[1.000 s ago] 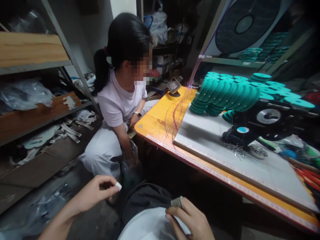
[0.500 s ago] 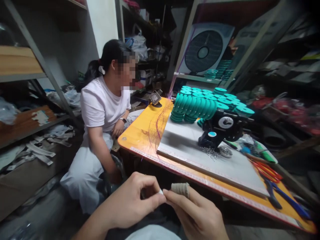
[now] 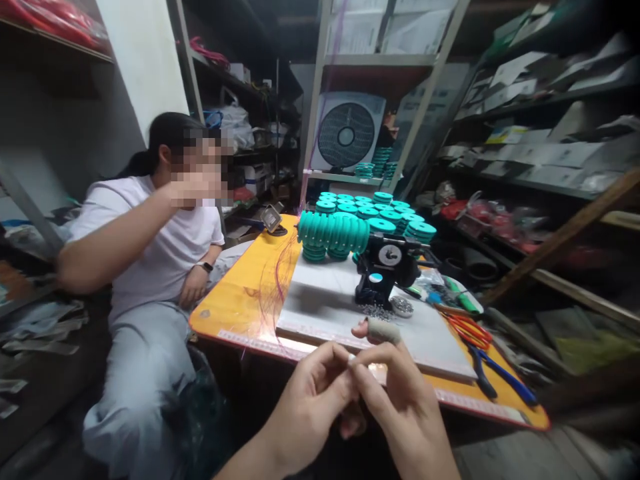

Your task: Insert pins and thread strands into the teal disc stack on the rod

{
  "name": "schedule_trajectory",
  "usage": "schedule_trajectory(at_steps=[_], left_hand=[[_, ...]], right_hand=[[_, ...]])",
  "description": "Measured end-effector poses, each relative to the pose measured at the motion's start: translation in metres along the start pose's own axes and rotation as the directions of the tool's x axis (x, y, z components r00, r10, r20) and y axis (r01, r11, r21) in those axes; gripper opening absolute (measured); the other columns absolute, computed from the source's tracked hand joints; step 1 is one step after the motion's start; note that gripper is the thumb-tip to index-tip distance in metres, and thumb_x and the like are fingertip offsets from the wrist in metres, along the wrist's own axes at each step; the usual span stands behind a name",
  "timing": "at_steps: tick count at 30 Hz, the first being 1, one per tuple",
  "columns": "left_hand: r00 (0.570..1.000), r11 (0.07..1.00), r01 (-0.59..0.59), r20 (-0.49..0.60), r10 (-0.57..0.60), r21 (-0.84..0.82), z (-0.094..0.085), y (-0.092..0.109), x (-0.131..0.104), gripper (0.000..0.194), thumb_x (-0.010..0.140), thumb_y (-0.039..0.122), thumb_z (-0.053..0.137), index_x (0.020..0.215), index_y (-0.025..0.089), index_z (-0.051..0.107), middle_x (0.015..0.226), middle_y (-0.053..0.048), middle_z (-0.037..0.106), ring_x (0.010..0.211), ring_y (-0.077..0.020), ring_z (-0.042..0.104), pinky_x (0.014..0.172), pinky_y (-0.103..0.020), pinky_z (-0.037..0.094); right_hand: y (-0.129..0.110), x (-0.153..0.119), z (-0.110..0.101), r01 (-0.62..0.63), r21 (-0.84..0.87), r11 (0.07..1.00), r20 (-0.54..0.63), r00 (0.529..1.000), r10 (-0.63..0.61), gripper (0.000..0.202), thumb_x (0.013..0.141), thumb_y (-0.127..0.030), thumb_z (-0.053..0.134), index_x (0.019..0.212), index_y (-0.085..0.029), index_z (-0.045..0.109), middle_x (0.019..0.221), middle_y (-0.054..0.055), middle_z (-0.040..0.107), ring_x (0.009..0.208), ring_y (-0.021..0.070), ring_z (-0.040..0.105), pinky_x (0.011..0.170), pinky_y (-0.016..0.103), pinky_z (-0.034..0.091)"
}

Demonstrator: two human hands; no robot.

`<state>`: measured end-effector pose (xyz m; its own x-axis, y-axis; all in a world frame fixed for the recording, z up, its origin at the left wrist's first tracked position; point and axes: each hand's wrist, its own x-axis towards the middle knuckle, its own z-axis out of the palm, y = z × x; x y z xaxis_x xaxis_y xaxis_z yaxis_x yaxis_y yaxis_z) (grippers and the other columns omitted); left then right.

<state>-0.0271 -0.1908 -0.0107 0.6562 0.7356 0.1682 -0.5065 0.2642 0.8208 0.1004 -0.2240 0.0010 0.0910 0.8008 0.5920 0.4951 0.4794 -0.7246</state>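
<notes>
My left hand (image 3: pixel 315 397) and my right hand (image 3: pixel 400 393) meet in front of the table's near edge, both closed in a pinch. Between their fingertips shows a small white piece (image 3: pixel 351 359), too small to name. One finger of my right hand sticks out and wears a beige finger wrap (image 3: pixel 383 331). Just beyond, a black winding device (image 3: pixel 383 270) stands on a grey board (image 3: pixel 320 313), with a row of green spools (image 3: pixel 333 231) on its shaft. Small metal bits (image 3: pixel 375 311) lie loose beside a round dish (image 3: pixel 401 306).
More green spools (image 3: pixel 383 225) stand in stacks behind the device. Pliers with blue handles (image 3: pixel 510 377) and orange-handled tools (image 3: pixel 467 330) lie at the right on the yellow table (image 3: pixel 225 303). A person (image 3: pixel 150 247) sits at the left. A box fan (image 3: pixel 346 133) stands on a shelf behind.
My view has swung right and up. My hands are raised nearer the table edge, fingertips together at the white piece. The seated person has lifted one hand to the face.
</notes>
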Motion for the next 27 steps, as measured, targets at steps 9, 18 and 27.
schedule_trajectory(at_steps=[9,18,27], left_hand=[[0.99,0.986,0.106,-0.102,-0.093,0.127,-0.007,0.002,0.003,0.028,0.087,0.04,0.058,0.077,0.017,0.044,0.064,0.007,0.037,0.043,0.0,0.033,0.041,-0.014,0.029],[0.977,0.939,0.169,-0.175,-0.119,0.3,-0.019,0.01,0.0,0.031,0.087,0.045,0.056,0.078,0.017,0.046,0.064,0.007,0.038,0.045,-0.0017,0.034,0.044,-0.017,0.031],[0.976,0.858,0.204,-0.169,-0.139,0.471,-0.02,0.019,-0.002,0.031,0.086,0.045,0.056,0.078,0.015,0.052,0.07,0.002,0.045,0.057,-0.0049,0.039,0.051,-0.018,0.033]], right_hand=[[0.016,0.002,-0.005,-0.124,0.127,0.984,0.013,0.992,0.124,0.008,0.088,-0.03,0.059,0.083,-0.025,0.063,0.11,0.004,0.061,0.113,0.0188,0.055,0.091,0.03,0.047],[0.012,0.018,-0.025,0.352,-0.31,0.883,0.171,0.934,-0.312,0.01,0.085,-0.015,0.06,0.087,-0.023,0.066,0.103,0.009,0.061,0.115,0.0258,0.049,0.087,0.041,0.049],[-0.004,0.034,-0.03,0.617,-0.469,0.631,0.414,0.785,-0.46,0.017,0.089,-0.013,0.053,0.081,-0.021,0.066,0.088,0.007,0.065,0.118,0.0265,0.051,0.096,0.049,0.043]])
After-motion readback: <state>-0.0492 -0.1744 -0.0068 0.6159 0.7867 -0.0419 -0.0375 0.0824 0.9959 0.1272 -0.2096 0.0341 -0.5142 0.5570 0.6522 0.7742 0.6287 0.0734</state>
